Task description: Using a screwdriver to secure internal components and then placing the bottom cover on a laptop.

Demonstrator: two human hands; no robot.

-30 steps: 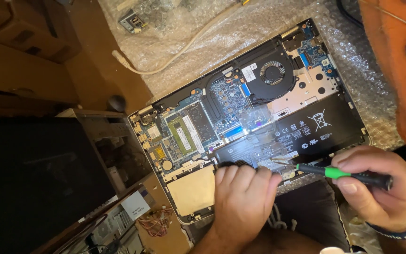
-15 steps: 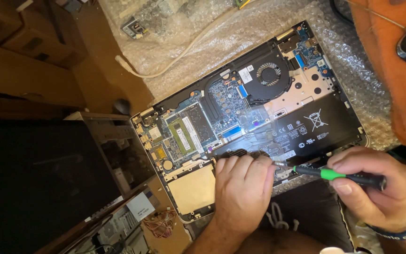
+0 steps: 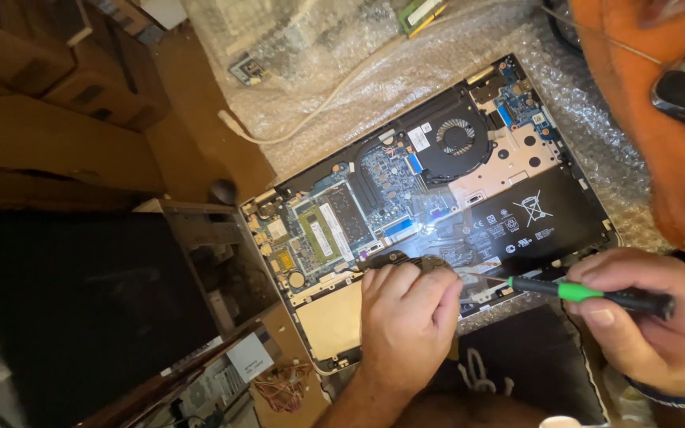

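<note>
An opened laptop (image 3: 438, 198) lies bottom-up on bubble wrap, showing its circuit board, round fan (image 3: 457, 136) and flat black battery (image 3: 529, 218). My left hand (image 3: 407, 317) rests on the laptop's near edge, fingers curled down at the battery's left end, pressing on it. My right hand (image 3: 652, 325) grips a screwdriver (image 3: 588, 293) with a black and green handle. Its metal tip points left toward my left fingertips, just above the battery's near edge.
Bubble wrap (image 3: 334, 71) covers the bench under the laptop, with a white cable (image 3: 295, 131) and small circuit boards on it. Cardboard boxes (image 3: 49, 95) stand at the left, a dark panel (image 3: 73, 309) below them. An orange cloth (image 3: 660, 119) lies at the right.
The view has shifted slightly; both hands stay at the laptop's near edge, and the screwdriver keeps pointing left at my left fingertips.
</note>
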